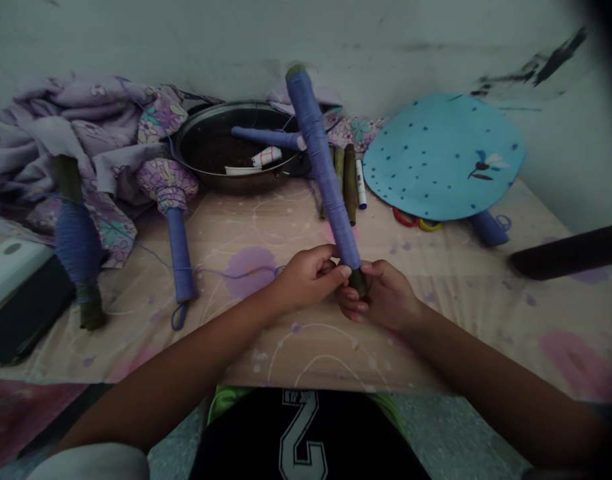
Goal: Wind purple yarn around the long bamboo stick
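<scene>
A long stick wrapped in blue-purple thread (322,157) stands tilted away from me, its bare greenish ends showing. Around its near end, my left hand (317,275) pinches the wrapping with thumb and fingers. My right hand (381,293) grips the bare lower end from the other side. A loose purple thread (233,274) runs left across the table from beside my left hand toward a thread-wrapped handle (180,257) with a gathered floral cloth head (167,180). Further left lies a stick with a thick bulge of wound blue thread (78,243).
A dark pan (226,183) at the back holds another wrapped stick (266,137) and a small white roll (267,157). Bare sticks (350,183) and a marker (361,183) lie beside a round blue fan (443,157). Crumpled cloth (51,120) fills the back left; a black object (571,252) is right.
</scene>
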Demonstrator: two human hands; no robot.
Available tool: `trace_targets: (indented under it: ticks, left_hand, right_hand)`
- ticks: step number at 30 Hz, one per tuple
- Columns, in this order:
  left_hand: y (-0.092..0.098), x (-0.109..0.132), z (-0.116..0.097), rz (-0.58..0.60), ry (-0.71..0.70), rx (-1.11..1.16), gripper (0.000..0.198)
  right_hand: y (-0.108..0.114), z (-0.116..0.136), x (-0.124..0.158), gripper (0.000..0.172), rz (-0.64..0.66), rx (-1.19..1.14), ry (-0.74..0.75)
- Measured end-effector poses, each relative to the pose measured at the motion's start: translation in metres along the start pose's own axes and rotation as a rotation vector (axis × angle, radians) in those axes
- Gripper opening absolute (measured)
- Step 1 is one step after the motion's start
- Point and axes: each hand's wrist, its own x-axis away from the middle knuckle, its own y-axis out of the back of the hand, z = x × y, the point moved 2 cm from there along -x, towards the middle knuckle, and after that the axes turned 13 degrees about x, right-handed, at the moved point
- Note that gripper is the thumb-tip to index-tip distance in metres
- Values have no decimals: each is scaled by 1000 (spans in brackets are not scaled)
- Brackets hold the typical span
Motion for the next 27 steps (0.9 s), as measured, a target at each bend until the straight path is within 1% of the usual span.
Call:
trace_targets:
  ticks: [2, 5, 12, 15, 18, 20, 22, 25, 27]
  left_hand:
    - [-1, 1, -1, -15, 13, -13, 23]
    - [-1, 3, -2, -41, -1, -93, 20]
    - [8, 1, -5, -169, -55, -507, 16]
    - [8, 0, -5, -201, -45, -572, 18]
    - [6, -1, -4, -218, -38, -551, 18]
    - [7, -1, -3, -231, -33, -497, 17]
    - [8, -3, -3, -225, -4, -389, 17]
    - [9, -5, -1, -179, 56, -170, 17]
    - [9, -7, -1, -151, 56, -74, 16]
  right_hand:
    - [-1, -1, -1, 21, -5, 14, 19]
    - [-2, -1, -2, 21, -37, 70, 59]
    - [-2, -4, -8, 14, -145, 94, 116]
    - [-2, -5, -9, 16, -201, 96, 121]
    - [-3, -6, -8, 25, -245, 116, 142]
    - [-2, -6, -8, 30, -249, 139, 168]
    - [-1, -6, -9, 35, -240, 168, 191]
    - [0, -5, -8, 39, -246, 203, 207]
    - [-1, -4, -7, 39, -265, 208, 213]
